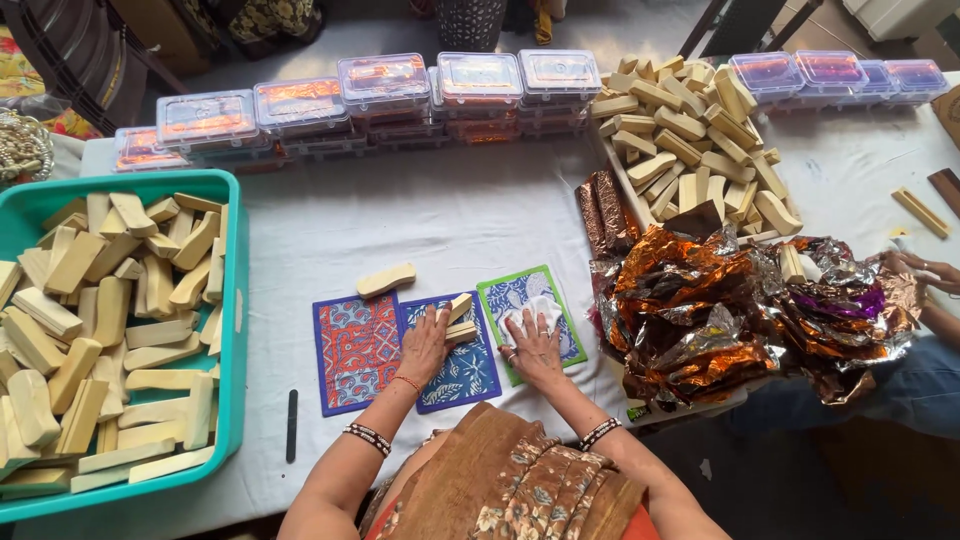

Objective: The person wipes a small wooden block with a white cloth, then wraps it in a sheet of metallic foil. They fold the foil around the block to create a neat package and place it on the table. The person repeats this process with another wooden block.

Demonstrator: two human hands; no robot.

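Observation:
Three patterned fabric squares lie side by side before me: a red and blue one (357, 350), a blue one (470, 372) and a green one (562, 322). My left hand (424, 345) rests on the blue square, its fingers touching two pale soap bars (460, 320) stacked there. My right hand (532, 345) lies flat on the green square, pressing on a white cloth (532, 312). Another pale bar (386, 280) sits on the tablecloth just beyond the red square.
A teal tub (232, 330) full of pale bars stands at left, a tray (690, 150) heaped with more at back right. Crumpled foil wrappers (720, 310) pile at right, where another person's hand (925, 270) reaches in. Clear lidded boxes (390, 95) line the back. A dark stick (292, 425) lies near the tub.

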